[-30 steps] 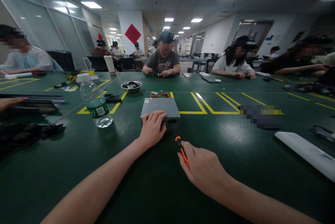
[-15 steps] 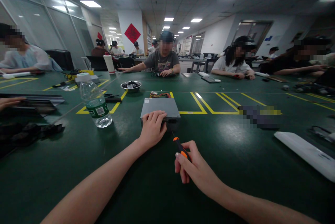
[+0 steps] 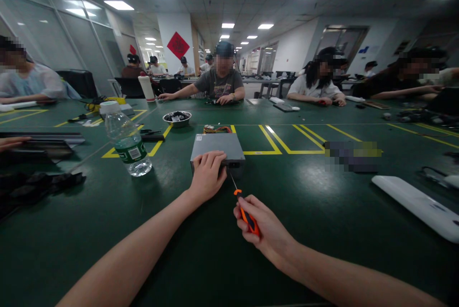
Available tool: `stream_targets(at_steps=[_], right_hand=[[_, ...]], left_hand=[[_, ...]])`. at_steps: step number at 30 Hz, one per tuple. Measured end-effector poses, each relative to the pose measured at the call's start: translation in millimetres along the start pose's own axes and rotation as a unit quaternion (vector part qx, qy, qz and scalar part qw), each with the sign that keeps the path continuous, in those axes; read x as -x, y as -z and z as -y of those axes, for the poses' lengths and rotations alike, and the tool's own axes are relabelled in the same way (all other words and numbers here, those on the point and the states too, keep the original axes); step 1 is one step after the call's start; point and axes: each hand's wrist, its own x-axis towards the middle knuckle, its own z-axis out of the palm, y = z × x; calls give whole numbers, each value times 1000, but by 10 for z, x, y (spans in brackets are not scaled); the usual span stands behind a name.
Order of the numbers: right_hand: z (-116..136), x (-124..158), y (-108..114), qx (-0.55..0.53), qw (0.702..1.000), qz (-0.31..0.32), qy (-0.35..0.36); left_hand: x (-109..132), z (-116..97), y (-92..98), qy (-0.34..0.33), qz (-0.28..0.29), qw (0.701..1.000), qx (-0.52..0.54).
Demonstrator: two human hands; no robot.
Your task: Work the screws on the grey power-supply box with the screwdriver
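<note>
A flat grey metal box (image 3: 219, 146) with coloured wires at its far end lies on the green table (image 3: 308, 211) in front of me. My left hand (image 3: 207, 176) rests on the box's near left corner, fingers curled over its edge. My right hand (image 3: 263, 231) is closed round an orange-and-black screwdriver (image 3: 246, 213). The thin shaft of the tool points up and away at the box's near face, with its tip close to the box.
A water bottle (image 3: 125, 138) stands left of the box and a metal bowl (image 3: 177, 118) behind it. A white flat device (image 3: 416, 205) lies at the right. Black items (image 3: 39, 183) and another person's hand (image 3: 10, 142) are at the left. Several people sit across the table.
My right hand has rolled and regripped the screwdriver, shifting a little to the left. The left hand stays on the box. The person opposite has stretched an arm out to the side.
</note>
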Motion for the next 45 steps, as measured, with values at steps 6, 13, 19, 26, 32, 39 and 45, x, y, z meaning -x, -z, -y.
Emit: stream_targets(at_steps=[6, 13, 19, 26, 32, 39, 45], right_hand=[[-48, -41, 46, -15, 1000, -1, -21], [-10, -46, 14, -33, 999, -19, -24], [10, -49, -2, -24, 1000, -2, -17], [-25, -99, 36, -58, 998, 12, -35], [-20, -101, 34, -59, 998, -3, 2], [11, -86, 35, -58, 998, 1, -19], [17, -117, 46, -71, 996, 27, -46]], left_hand=[[0, 1, -21, 3, -5, 1000, -4], [-11, -11, -9, 4, -6, 1000, 0], [-13, -14, -4, 9, -5, 1000, 3], [-7, -11, -11, 7, -6, 1000, 3], [-12, -18, -7, 9, -5, 1000, 2], [-14, -13, -11, 10, -3, 1000, 4], [-18, -6, -31, 18, -2, 1000, 6]])
